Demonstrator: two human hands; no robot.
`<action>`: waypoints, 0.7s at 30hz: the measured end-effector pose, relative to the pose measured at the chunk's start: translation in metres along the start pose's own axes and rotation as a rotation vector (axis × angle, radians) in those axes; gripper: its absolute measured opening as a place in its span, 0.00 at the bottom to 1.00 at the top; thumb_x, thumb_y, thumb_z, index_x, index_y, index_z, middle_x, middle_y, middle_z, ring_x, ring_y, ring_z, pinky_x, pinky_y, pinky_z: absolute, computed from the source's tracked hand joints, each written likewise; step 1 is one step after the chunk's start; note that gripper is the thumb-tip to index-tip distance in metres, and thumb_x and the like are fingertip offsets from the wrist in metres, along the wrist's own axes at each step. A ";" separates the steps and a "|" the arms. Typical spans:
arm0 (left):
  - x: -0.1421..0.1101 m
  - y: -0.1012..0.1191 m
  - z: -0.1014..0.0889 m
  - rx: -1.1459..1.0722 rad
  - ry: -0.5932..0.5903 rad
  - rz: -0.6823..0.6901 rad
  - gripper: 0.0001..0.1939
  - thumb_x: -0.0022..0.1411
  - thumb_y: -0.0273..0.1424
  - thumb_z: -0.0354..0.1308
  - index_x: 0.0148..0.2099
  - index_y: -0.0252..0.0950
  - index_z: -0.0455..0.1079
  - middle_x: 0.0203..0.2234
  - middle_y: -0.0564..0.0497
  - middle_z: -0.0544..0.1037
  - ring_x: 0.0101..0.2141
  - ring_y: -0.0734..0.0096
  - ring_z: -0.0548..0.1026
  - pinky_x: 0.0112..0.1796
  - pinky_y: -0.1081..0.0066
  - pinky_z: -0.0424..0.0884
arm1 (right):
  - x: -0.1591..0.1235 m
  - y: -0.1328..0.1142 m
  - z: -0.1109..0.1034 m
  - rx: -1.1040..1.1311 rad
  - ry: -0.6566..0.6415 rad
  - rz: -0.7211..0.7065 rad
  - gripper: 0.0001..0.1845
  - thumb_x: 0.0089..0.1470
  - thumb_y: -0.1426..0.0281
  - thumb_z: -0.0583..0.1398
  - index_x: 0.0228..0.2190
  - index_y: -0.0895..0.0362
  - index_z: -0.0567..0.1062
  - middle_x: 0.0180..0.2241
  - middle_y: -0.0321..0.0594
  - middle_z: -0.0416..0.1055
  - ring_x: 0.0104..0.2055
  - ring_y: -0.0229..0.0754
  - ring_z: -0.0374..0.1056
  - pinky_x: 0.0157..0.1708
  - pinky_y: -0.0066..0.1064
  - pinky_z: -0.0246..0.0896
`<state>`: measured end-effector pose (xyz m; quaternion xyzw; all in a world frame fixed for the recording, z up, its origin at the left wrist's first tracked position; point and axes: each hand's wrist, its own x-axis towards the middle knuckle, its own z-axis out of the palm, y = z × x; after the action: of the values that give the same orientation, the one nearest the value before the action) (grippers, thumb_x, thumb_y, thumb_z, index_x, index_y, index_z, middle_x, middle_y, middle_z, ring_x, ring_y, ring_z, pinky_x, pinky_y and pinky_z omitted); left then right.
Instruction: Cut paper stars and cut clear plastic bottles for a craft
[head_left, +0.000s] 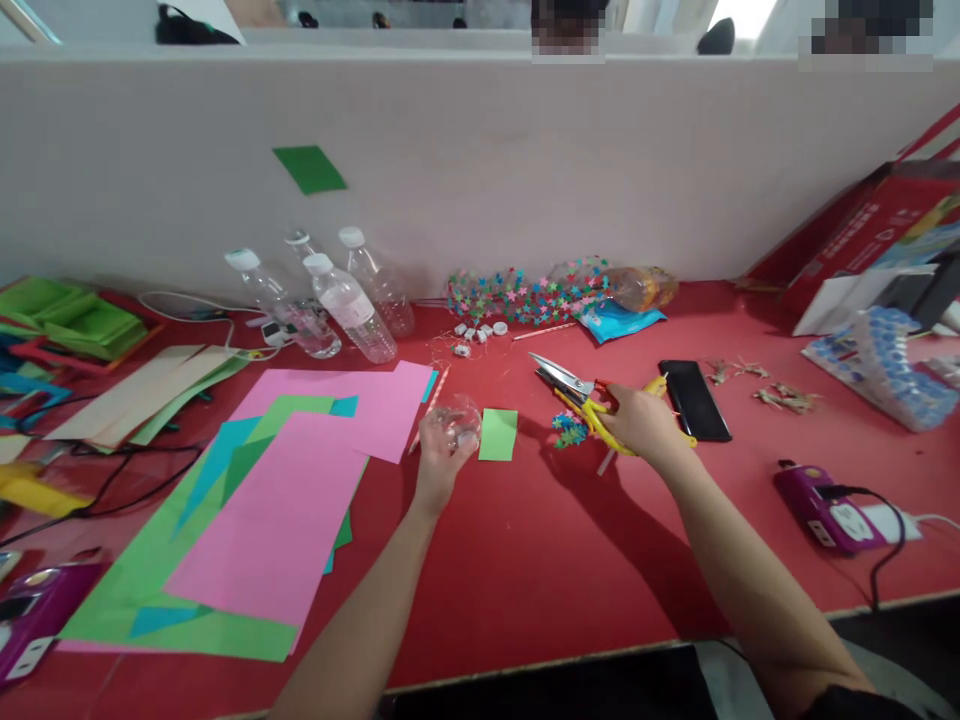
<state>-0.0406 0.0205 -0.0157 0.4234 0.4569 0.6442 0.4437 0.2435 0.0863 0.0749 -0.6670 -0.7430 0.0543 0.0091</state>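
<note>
The hands are apart over the red table (510,570), a green card (499,435) lying flat between them, just beside the left one. The left hand (437,460) has its thumb and fingers closed on a clear plastic piece (457,415), a cup or a cut bottle end by the look of it; the shine hides its exact shape. The right hand (643,422) is at the yellow handles of the scissors (576,393), whose blades point away to the far left of that hand; whether the fingers are clamped on them or only rest there I cannot tell. So the moment reads as one of holding the plastic while handling the scissors, and moving either calls for a sure grip and for blade tips kept off the left fingers. The star cluster (570,430) sits close by the blades, left of the right hand, and the phone (696,400) lies just to that hand's right. A striped straw (432,402) is beside the left hand, with coloured sheets (277,510) further left. Beyond the hands are plastic bottles (352,310), small white pieces (463,350), a star-covered roll (525,297) and a blue packet (619,322)
</note>
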 end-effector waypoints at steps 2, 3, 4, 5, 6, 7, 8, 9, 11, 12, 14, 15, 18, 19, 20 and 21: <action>-0.001 -0.001 0.000 0.009 -0.016 -0.023 0.28 0.53 0.31 0.67 0.53 0.44 0.57 0.48 0.49 0.70 0.43 0.70 0.75 0.44 0.67 0.72 | 0.021 0.000 -0.002 0.037 0.016 -0.092 0.20 0.55 0.63 0.57 0.48 0.57 0.75 0.45 0.49 0.78 0.45 0.51 0.74 0.36 0.30 0.60; -0.001 -0.002 0.000 0.016 -0.016 -0.030 0.29 0.53 0.31 0.67 0.53 0.44 0.57 0.48 0.49 0.70 0.43 0.70 0.75 0.44 0.67 0.72 | 0.034 0.000 -0.002 0.031 0.005 -0.125 0.22 0.54 0.66 0.57 0.51 0.57 0.74 0.47 0.49 0.77 0.46 0.50 0.73 0.38 0.30 0.60; -0.001 -0.002 0.000 0.024 -0.015 -0.033 0.28 0.53 0.31 0.66 0.53 0.44 0.57 0.48 0.49 0.69 0.43 0.70 0.75 0.44 0.67 0.71 | 0.048 -0.001 0.000 0.026 -0.012 -0.134 0.23 0.54 0.68 0.57 0.52 0.57 0.74 0.47 0.49 0.77 0.45 0.49 0.74 0.38 0.29 0.60; -0.001 -0.002 0.000 0.031 -0.015 -0.033 0.28 0.53 0.31 0.66 0.52 0.44 0.57 0.48 0.49 0.69 0.43 0.70 0.75 0.45 0.67 0.71 | 0.061 -0.002 0.002 0.023 -0.019 -0.136 0.24 0.55 0.68 0.57 0.53 0.58 0.73 0.48 0.50 0.77 0.44 0.48 0.74 0.37 0.28 0.61; -0.002 -0.001 0.000 0.037 -0.013 -0.030 0.28 0.53 0.32 0.66 0.53 0.43 0.57 0.48 0.49 0.69 0.44 0.70 0.74 0.45 0.67 0.71 | 0.073 -0.002 0.005 0.021 -0.025 -0.142 0.25 0.55 0.69 0.57 0.54 0.58 0.72 0.48 0.50 0.77 0.43 0.47 0.74 0.37 0.28 0.61; -0.002 -0.001 -0.001 0.042 -0.012 -0.027 0.28 0.53 0.32 0.66 0.53 0.43 0.57 0.48 0.48 0.69 0.44 0.70 0.74 0.45 0.67 0.71 | 0.084 -0.002 0.008 0.016 -0.031 -0.150 0.25 0.55 0.69 0.57 0.54 0.59 0.72 0.49 0.50 0.76 0.43 0.46 0.74 0.37 0.27 0.60; -0.002 0.000 -0.001 0.046 -0.010 -0.026 0.28 0.53 0.32 0.66 0.53 0.43 0.57 0.48 0.48 0.69 0.43 0.70 0.74 0.45 0.67 0.71 | 0.093 -0.001 0.011 0.009 -0.040 -0.157 0.24 0.55 0.69 0.57 0.54 0.60 0.72 0.49 0.51 0.76 0.43 0.46 0.74 0.37 0.27 0.60; -0.003 0.001 -0.001 0.048 -0.010 -0.028 0.28 0.53 0.32 0.66 0.53 0.43 0.57 0.48 0.48 0.69 0.43 0.69 0.74 0.45 0.66 0.71 | 0.100 0.001 0.013 0.000 -0.049 -0.164 0.24 0.55 0.69 0.58 0.53 0.61 0.72 0.47 0.51 0.77 0.42 0.46 0.74 0.36 0.28 0.60; -0.003 0.002 -0.001 0.049 -0.017 -0.040 0.29 0.53 0.32 0.66 0.53 0.43 0.57 0.48 0.48 0.69 0.43 0.69 0.74 0.44 0.66 0.71 | 0.107 0.005 0.015 -0.026 -0.054 -0.177 0.23 0.55 0.67 0.58 0.51 0.64 0.73 0.45 0.53 0.77 0.43 0.48 0.73 0.37 0.29 0.60; -0.004 0.002 -0.001 0.049 -0.025 -0.049 0.28 0.53 0.33 0.66 0.53 0.44 0.57 0.48 0.48 0.69 0.43 0.69 0.74 0.44 0.67 0.72 | 0.107 0.006 0.014 -0.044 -0.046 -0.180 0.23 0.56 0.67 0.58 0.50 0.65 0.73 0.45 0.56 0.77 0.44 0.49 0.72 0.38 0.30 0.60; -0.004 0.003 0.000 0.047 -0.042 -0.062 0.29 0.54 0.33 0.65 0.54 0.44 0.57 0.49 0.48 0.68 0.43 0.69 0.75 0.44 0.66 0.72 | 0.102 0.007 0.012 -0.081 -0.016 -0.182 0.22 0.56 0.66 0.58 0.48 0.68 0.74 0.47 0.61 0.74 0.49 0.53 0.69 0.43 0.33 0.59; -0.004 0.003 0.000 0.046 -0.048 -0.064 0.29 0.54 0.33 0.65 0.55 0.44 0.57 0.49 0.47 0.68 0.43 0.69 0.75 0.44 0.66 0.72 | 0.097 0.006 0.012 -0.095 -0.002 -0.183 0.21 0.57 0.65 0.57 0.46 0.68 0.74 0.48 0.62 0.73 0.51 0.54 0.68 0.44 0.34 0.59; -0.005 0.003 0.002 0.046 -0.055 -0.067 0.29 0.54 0.34 0.65 0.55 0.44 0.57 0.50 0.46 0.69 0.43 0.67 0.75 0.44 0.64 0.73 | 0.078 -0.006 0.017 -0.099 -0.013 -0.203 0.19 0.60 0.61 0.55 0.44 0.62 0.74 0.43 0.54 0.76 0.45 0.50 0.71 0.38 0.32 0.60; -0.006 0.003 0.003 0.045 -0.054 -0.069 0.29 0.54 0.34 0.65 0.55 0.44 0.57 0.50 0.45 0.69 0.44 0.66 0.76 0.44 0.64 0.73 | 0.071 -0.011 0.020 -0.094 -0.035 -0.220 0.18 0.59 0.60 0.55 0.43 0.60 0.75 0.40 0.51 0.77 0.41 0.48 0.72 0.36 0.31 0.60; -0.006 0.002 0.003 0.043 -0.055 -0.071 0.29 0.54 0.34 0.66 0.55 0.44 0.57 0.50 0.45 0.69 0.44 0.66 0.76 0.43 0.64 0.74 | 0.066 -0.016 0.024 -0.090 -0.048 -0.233 0.18 0.59 0.60 0.56 0.43 0.59 0.74 0.39 0.49 0.77 0.39 0.47 0.72 0.34 0.31 0.59; -0.006 0.002 0.004 0.042 -0.056 -0.073 0.29 0.54 0.34 0.66 0.55 0.44 0.57 0.49 0.45 0.70 0.44 0.66 0.76 0.43 0.64 0.74 | 0.062 -0.019 0.028 -0.085 -0.054 -0.248 0.17 0.59 0.61 0.56 0.43 0.59 0.74 0.39 0.49 0.77 0.39 0.47 0.72 0.34 0.30 0.59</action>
<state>-0.0362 0.0155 -0.0136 0.4335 0.4728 0.6060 0.4705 0.2155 0.1435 0.0454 -0.5681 -0.8214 0.0389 -0.0326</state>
